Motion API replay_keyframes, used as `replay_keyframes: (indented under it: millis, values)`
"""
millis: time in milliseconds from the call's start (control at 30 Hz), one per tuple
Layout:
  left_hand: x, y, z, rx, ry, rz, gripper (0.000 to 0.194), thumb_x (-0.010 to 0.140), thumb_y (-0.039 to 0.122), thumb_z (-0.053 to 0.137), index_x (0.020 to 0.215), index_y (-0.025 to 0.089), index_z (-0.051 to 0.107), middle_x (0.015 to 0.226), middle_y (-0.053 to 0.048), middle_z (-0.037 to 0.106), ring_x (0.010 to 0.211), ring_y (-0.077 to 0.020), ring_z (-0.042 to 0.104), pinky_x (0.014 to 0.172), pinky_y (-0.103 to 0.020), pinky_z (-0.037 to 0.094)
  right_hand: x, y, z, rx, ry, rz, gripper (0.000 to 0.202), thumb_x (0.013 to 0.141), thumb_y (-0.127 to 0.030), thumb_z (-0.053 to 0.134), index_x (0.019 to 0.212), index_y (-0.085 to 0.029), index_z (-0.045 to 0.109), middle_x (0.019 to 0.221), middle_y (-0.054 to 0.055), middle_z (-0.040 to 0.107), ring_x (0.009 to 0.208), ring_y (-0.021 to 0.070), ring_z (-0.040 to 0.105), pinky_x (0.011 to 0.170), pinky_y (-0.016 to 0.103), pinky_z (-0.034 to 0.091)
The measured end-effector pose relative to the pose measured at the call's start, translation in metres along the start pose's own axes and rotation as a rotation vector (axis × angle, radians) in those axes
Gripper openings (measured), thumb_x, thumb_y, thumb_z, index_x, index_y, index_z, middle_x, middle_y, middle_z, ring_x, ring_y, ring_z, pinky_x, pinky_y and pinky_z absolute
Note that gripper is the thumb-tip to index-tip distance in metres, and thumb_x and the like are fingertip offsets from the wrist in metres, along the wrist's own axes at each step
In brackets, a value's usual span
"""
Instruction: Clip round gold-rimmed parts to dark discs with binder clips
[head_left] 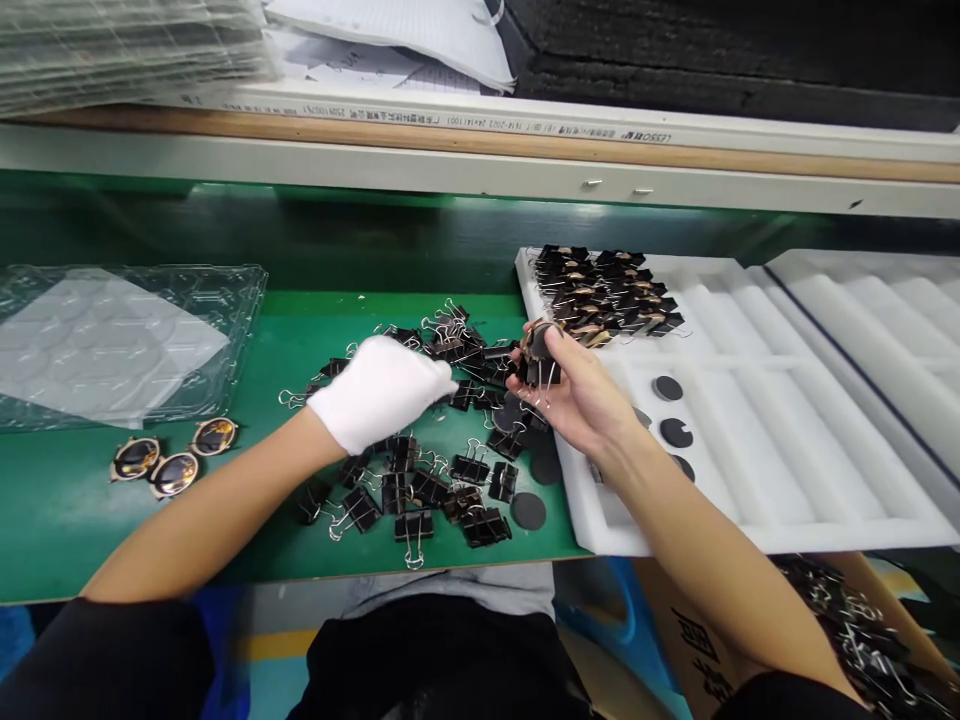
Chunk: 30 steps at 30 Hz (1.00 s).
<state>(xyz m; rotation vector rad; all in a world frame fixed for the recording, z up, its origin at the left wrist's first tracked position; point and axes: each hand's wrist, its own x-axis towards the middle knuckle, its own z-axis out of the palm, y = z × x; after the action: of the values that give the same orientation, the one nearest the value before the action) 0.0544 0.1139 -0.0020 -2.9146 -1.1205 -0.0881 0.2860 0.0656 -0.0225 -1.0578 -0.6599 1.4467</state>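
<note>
My left hand (394,390), in a white glove, is over the pile of black binder clips (431,485), its fingers pressed together; what they hold, if anything, is hidden. My bare right hand (574,395) holds a small clipped piece (540,352) with a black round disc and a binder clip on it, near the left edge of the white foam tray (720,400). Rows of clipped pieces (604,290) stand in the tray's upper left part. Loose black discs (529,511) lie beside the clips, and others (676,432) rest on the tray.
Three round gold-rimmed pieces (176,474) lie at the left, below a clear plastic tray (244,340) with a white sheet (112,350). A shelf edge (450,175) crosses behind. At the lower right, a cardboard box (694,630) stands beside more clips (862,630).
</note>
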Motion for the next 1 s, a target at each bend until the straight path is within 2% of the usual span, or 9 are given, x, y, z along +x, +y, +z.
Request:
replay_keyframes:
  millis: [67, 133, 200, 267, 400, 567, 667, 800, 1000]
  values:
    - [0.001, -0.004, -0.008, -0.193, 0.185, -0.139, 0.053, 0.103, 0.054, 0.048, 0.066, 0.018, 0.06, 0.056, -0.002, 0.058, 0.052, -0.0148, 0.053, 0.057, -0.029, 0.028, -0.005, 0.0, -0.001, -0.115, -0.14, 0.002, 0.027, 0.077, -0.049, 0.09, 0.092, -0.03, 0.081, 0.109, 0.003, 0.074, 0.098, 0.0205, 0.068, 0.07, 0.032, 0.064]
    - [0.0, -0.003, -0.018, -0.5, 0.291, -0.227, 0.054, 0.103, 0.054, 0.049, 0.064, 0.018, 0.057, 0.057, 0.0, 0.059, 0.054, -0.0121, 0.054, 0.058, -0.027, 0.034, -0.011, 0.002, -0.001, -0.267, -0.302, -0.067, 0.024, 0.081, -0.047, 0.087, 0.096, -0.029, 0.084, 0.122, 0.007, 0.073, 0.115, 0.0266, 0.067, 0.08, 0.038, 0.064]
    - [-0.001, 0.002, -0.024, -0.766, 0.274, -0.25, 0.053, 0.102, 0.052, 0.05, 0.062, 0.018, 0.056, 0.057, 0.002, 0.06, 0.053, -0.0107, 0.055, 0.058, -0.026, 0.039, -0.015, 0.006, 0.003, -0.411, -0.413, -0.189, 0.018, 0.085, -0.042, 0.086, 0.097, -0.029, 0.085, 0.12, 0.008, 0.076, 0.13, 0.0296, 0.061, 0.098, 0.045, 0.059]
    - [-0.003, 0.006, -0.027, -0.885, 0.218, -0.234, 0.052, 0.102, 0.053, 0.05, 0.064, 0.018, 0.058, 0.057, 0.002, 0.061, 0.053, -0.0108, 0.056, 0.059, -0.025, 0.042, -0.017, 0.009, 0.006, -0.493, -0.443, -0.285, 0.013, 0.086, -0.037, 0.085, 0.097, -0.029, 0.086, 0.108, 0.006, 0.079, 0.13, 0.0283, 0.062, 0.107, 0.045, 0.053]
    - [-0.008, 0.007, -0.031, -0.761, 0.132, -0.205, 0.054, 0.1, 0.061, 0.045, 0.07, 0.019, 0.062, 0.064, 0.0, 0.065, 0.058, -0.0131, 0.058, 0.059, -0.027, 0.04, -0.02, 0.012, 0.01, -0.473, -0.4, -0.314, 0.009, 0.089, -0.031, 0.082, 0.097, -0.029, 0.086, 0.104, 0.004, 0.079, 0.098, 0.0216, 0.072, 0.089, 0.037, 0.059]
    - [-0.01, 0.008, -0.033, -0.501, 0.062, -0.24, 0.053, 0.086, 0.072, 0.059, 0.071, 0.021, 0.06, 0.063, 0.001, 0.063, 0.058, -0.0142, 0.055, 0.056, -0.027, 0.032, -0.019, 0.012, 0.006, -0.47, -0.384, -0.32, 0.007, 0.09, -0.03, 0.081, 0.094, -0.026, 0.084, 0.092, 0.002, 0.077, 0.086, 0.0178, 0.07, 0.079, 0.03, 0.056]
    - [-0.009, 0.008, -0.032, -0.559, 0.085, -0.237, 0.052, 0.089, 0.067, 0.058, 0.067, 0.02, 0.057, 0.061, 0.002, 0.059, 0.057, -0.0118, 0.05, 0.058, -0.027, 0.032, -0.018, 0.01, 0.005, -0.48, -0.395, -0.317, 0.01, 0.09, -0.033, 0.081, 0.093, -0.024, 0.083, 0.091, 0.003, 0.076, 0.085, 0.0186, 0.07, 0.078, 0.031, 0.057]
    - [-0.007, 0.001, -0.033, -0.655, 0.125, -0.232, 0.05, 0.088, 0.062, 0.063, 0.066, 0.018, 0.057, 0.058, 0.005, 0.051, 0.056, -0.0091, 0.041, 0.056, -0.026, 0.031, -0.018, -0.001, 0.003, -0.535, -0.358, -0.277, 0.022, 0.092, -0.043, 0.078, 0.103, -0.024, 0.079, 0.103, 0.005, 0.077, 0.083, 0.0199, 0.074, 0.074, 0.033, 0.059]
    - [-0.01, 0.0, -0.033, -0.714, 0.16, -0.144, 0.05, 0.09, 0.056, 0.064, 0.059, 0.018, 0.054, 0.053, 0.007, 0.036, 0.053, -0.0078, 0.032, 0.053, -0.027, 0.026, -0.015, -0.015, -0.004, -0.755, -0.402, -0.204, 0.025, 0.086, -0.045, 0.082, 0.089, -0.021, 0.077, 0.075, 0.003, 0.074, 0.068, 0.019, 0.07, 0.065, 0.031, 0.055]
